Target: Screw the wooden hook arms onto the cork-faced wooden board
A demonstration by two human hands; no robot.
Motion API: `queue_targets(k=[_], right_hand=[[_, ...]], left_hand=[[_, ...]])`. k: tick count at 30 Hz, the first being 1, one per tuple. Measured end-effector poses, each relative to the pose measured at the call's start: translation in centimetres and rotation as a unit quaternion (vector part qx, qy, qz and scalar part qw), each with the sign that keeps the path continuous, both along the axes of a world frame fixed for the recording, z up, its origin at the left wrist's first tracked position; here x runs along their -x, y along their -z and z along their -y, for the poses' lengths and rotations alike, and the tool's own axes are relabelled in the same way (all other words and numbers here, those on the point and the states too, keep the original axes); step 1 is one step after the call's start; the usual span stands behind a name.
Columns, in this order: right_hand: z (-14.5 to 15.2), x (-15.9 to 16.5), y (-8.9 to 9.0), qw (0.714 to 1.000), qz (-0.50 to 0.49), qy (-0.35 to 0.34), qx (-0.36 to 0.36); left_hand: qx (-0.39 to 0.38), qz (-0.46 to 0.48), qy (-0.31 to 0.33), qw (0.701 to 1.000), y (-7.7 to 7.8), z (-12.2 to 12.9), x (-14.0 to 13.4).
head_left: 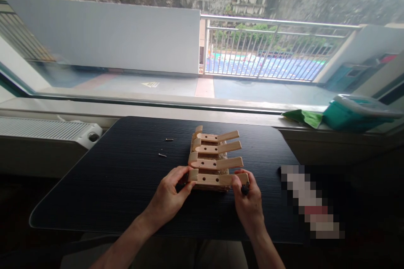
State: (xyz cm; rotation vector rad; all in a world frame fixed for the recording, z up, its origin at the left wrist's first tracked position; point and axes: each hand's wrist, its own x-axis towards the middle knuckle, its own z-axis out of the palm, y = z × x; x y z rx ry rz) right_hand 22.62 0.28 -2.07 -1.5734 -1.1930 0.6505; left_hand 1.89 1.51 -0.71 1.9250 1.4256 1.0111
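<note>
Several pale wooden hooks (217, 164), each with two dark holes and an upturned end, lie side by side across a rough wooden block (208, 156) on the black table. My left hand (173, 187) pinches the left, upturned end of the nearest wooden hook (210, 179) between thumb and fingers. At its other end my right hand (249, 195) is closed, thumb on top and fingers beneath. A small dark thing (245, 188) shows by the right fingers; its kind I cannot make out. Left of the block lie two screws (169, 139).
The black table (104, 185) has rounded corners and stands by a large window. A white radiator (47, 130) is at the left. On the sill at the right are a green cloth (303, 118) and a teal container (350, 113). A pixelated patch covers something at the right.
</note>
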Motion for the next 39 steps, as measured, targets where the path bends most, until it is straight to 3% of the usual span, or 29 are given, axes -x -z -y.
queue_targets(k=[5, 11, 14, 18, 23, 27, 34, 39], right_hand=[[0.4, -0.3, -1.6, 0.999, -0.013, -0.027, 0.021], [0.3, -0.4, -4.7, 0.998, -0.052, -0.025, -0.024], [0.0, -0.5, -5.1, 0.995, -0.096, -0.026, -0.022], [-0.2, -0.6, -4.2, 0.993, -0.114, -0.036, -0.012], [-0.1, -0.7, -1.8, 0.998, -0.038, -0.042, 0.011], [0.0, -0.5, -0.3, 0.998, -0.036, -0.041, 0.02], [-0.2, -0.2, -0.6, 0.996, -0.041, -0.07, 0.021], [-0.1, -0.1, -0.6, 0.998, -0.029, -0.049, 0.032]], left_hand=[[-0.005, 0.007, -0.001, 1.0, -1.7, 0.4, 0.0], [-0.085, 0.028, -0.045, 0.995, -5.2, 0.8, -0.2], [-0.105, 0.017, -0.039, 0.994, -5.8, 0.8, -0.3], [-0.109, 0.003, -0.036, 0.993, -4.8, 0.8, -0.4], [-0.084, -0.008, -0.033, 0.996, -1.8, 0.7, -0.4], [-0.08, -0.024, -0.019, 0.996, 0.1, 0.8, -0.3], [-0.09, -0.035, -0.023, 0.995, 0.4, 0.3, 0.2], [-0.083, -0.039, -0.019, 0.996, 0.5, -0.2, 0.5]])
